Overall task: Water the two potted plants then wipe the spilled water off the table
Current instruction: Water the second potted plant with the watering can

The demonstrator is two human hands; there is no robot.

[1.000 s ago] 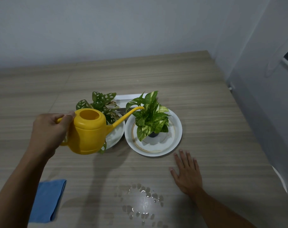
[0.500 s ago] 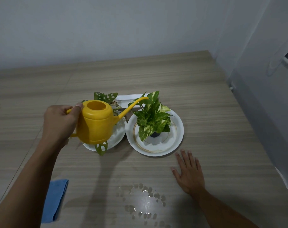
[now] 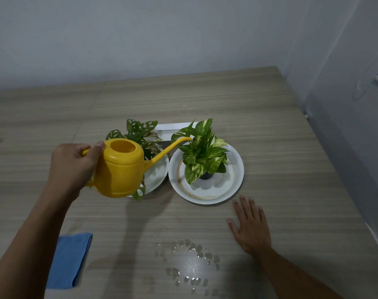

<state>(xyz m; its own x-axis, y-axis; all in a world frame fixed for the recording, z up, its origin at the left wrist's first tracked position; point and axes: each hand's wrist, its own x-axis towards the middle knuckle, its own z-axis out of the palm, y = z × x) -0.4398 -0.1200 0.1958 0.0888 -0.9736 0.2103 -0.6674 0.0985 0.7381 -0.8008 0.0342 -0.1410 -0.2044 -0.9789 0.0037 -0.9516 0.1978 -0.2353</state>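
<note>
My left hand (image 3: 72, 167) grips the handle of a yellow watering can (image 3: 121, 169), held in the air over the left plant. Its spout tip reaches the top leaves of the right potted plant (image 3: 203, 154), a variegated one in a small dark pot on a gold-rimmed white plate (image 3: 233, 186). The left potted plant (image 3: 140, 132), with holed leaves, stands on another white plate (image 3: 158, 175), partly hidden by the can. My right hand (image 3: 249, 225) lies flat on the table, fingers apart. Spilled water (image 3: 188, 262) beads on the table near the front. A folded blue cloth (image 3: 68, 260) lies at the front left.
The wooden table (image 3: 280, 158) ends at a wall behind and a grey wall on the right. A white flat object (image 3: 173, 127) lies behind the plants. Bare tabletop stretches to the left and the far side.
The watering can shifted slightly right and tilted, so its spout tip now sits at the right plant's leaves. My right hand has stayed flat on the table.
</note>
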